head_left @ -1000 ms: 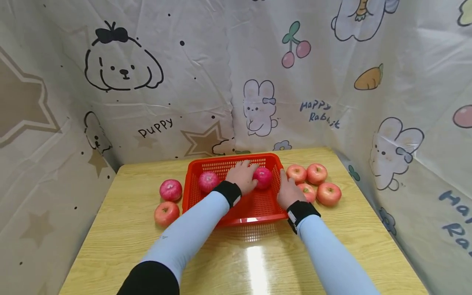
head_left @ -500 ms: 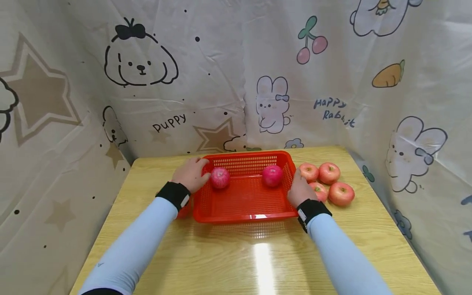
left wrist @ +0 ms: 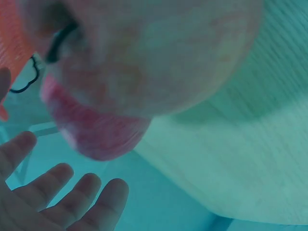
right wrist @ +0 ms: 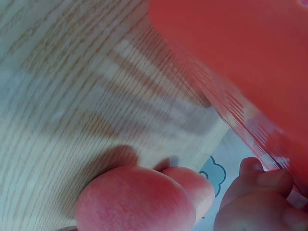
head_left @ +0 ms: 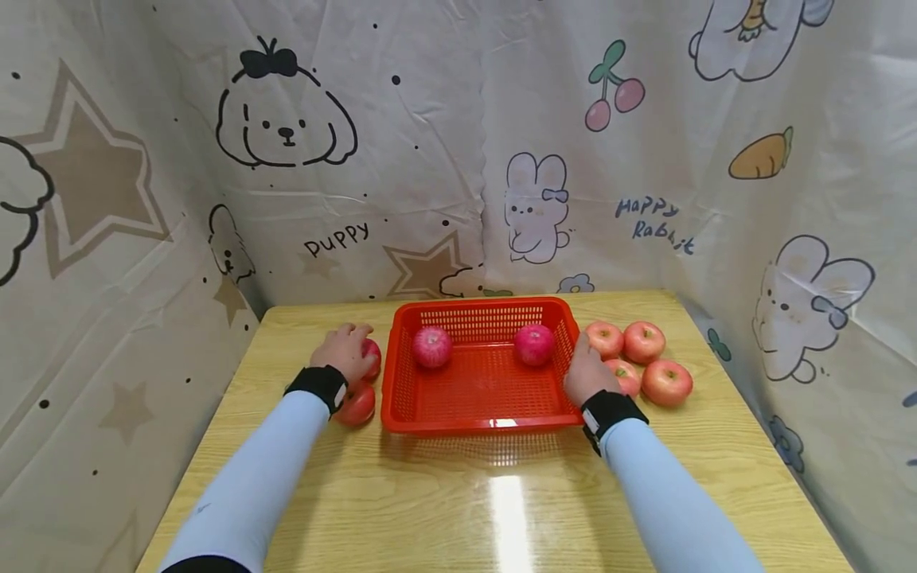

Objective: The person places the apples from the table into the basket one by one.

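My left hand [head_left: 342, 352] is just left of the basket, beside a magenta round fruit [head_left: 371, 359] on the table. In the left wrist view its fingers [left wrist: 79, 192] are spread and relaxed near this streaked fruit [left wrist: 98, 127], with a gap showing between them. A red apple [head_left: 357, 404] sits nearer me, large in the left wrist view. The red plastic basket [head_left: 480, 422] holds two magenta fruits, one at the left [head_left: 432, 347] and one at the right [head_left: 534, 344]. My right hand [head_left: 589, 370] grips the basket's right rim, fingers curled against its wall.
Several red apples [head_left: 667, 382] cluster on the table [head_left: 444, 509] right of the basket, close to my right hand. A patterned cloth [head_left: 430, 159] hangs behind the table and along both sides.
My left hand has left the magenta fruit at the basket's right, crossing leftward over the rim to the fruit outside. The right hand stays on the rim. The head view has shifted slightly.
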Action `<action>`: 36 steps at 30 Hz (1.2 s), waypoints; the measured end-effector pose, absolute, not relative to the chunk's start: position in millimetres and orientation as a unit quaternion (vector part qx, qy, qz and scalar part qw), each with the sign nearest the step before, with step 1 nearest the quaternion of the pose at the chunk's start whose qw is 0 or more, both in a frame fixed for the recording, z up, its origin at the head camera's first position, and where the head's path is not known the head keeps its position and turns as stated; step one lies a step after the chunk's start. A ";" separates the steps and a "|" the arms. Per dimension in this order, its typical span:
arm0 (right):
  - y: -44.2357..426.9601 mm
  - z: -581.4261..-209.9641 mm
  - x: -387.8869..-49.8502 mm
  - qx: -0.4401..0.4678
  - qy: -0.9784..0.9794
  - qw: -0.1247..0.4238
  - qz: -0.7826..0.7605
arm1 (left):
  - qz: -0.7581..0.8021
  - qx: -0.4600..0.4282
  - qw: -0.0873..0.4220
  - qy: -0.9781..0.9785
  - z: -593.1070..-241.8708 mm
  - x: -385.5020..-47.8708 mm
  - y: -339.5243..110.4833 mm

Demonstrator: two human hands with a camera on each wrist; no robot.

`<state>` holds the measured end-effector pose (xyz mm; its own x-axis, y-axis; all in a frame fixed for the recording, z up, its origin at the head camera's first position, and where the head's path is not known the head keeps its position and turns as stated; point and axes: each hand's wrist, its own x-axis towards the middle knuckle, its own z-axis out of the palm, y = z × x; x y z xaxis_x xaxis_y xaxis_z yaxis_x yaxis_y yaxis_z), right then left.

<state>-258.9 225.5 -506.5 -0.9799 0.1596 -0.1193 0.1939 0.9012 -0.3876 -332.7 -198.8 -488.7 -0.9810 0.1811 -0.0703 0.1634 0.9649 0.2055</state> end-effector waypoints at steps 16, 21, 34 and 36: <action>227.2 -512.8 -262.9 0.082 0.980 0.033 -0.180 | 0.115 0.061 0.091 0.987 -508.3 -342.5 -200.3; 230.0 -514.1 -261.9 0.082 0.979 0.031 -0.182 | 0.115 0.051 0.089 0.988 -505.7 -343.7 -201.0; 228.9 -509.4 -259.8 0.081 0.977 0.045 -0.193 | 0.111 0.092 -0.036 0.989 -438.7 -334.1 -165.3; 228.7 -510.0 -259.3 0.084 0.975 0.049 -0.197 | 0.110 0.108 -0.040 0.987 -431.8 -332.0 -149.3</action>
